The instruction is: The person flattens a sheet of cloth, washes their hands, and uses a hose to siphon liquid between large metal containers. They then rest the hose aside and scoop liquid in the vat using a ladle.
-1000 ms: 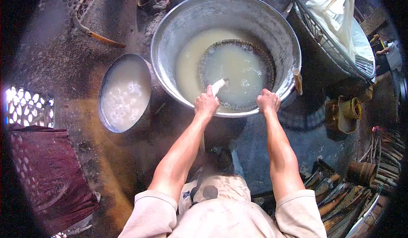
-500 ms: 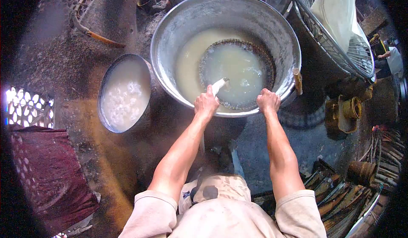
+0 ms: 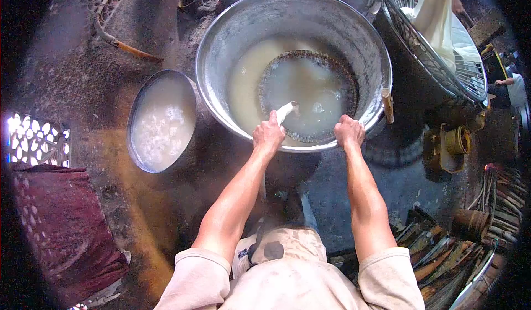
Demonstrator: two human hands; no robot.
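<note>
A wide metal vat [image 3: 218, 102] holds cloudy, pale liquid. Inside it sits a round basket or sieve with a dark rim [image 3: 355, 91], liquid filling its middle. My left hand [image 3: 269, 134] is closed around a white, tube-like piece [image 3: 284, 111] whose far end points into the round basket. My right hand [image 3: 349, 131] is a fist at the near right edge, where the basket's rim and the vat's rim come close together. What its fingers grip is hidden.
Left of the vat stands an oval tub [image 3: 162, 123] of cloudy, foamy liquid. At the upper right, white cloth [image 3: 436, 17] hangs into a barred metal rack [image 3: 412, 36]. Firewood [image 3: 437, 254] lies lower right, a maroon cloth [image 3: 69, 227] at left. Another person's sleeve [image 3: 517, 90] shows far right.
The white cloth over the rack has shifted and bunched narrower. The foam and reflections on the liquid look different. The other person at far right has moved slightly. Both my hands stay in place.
</note>
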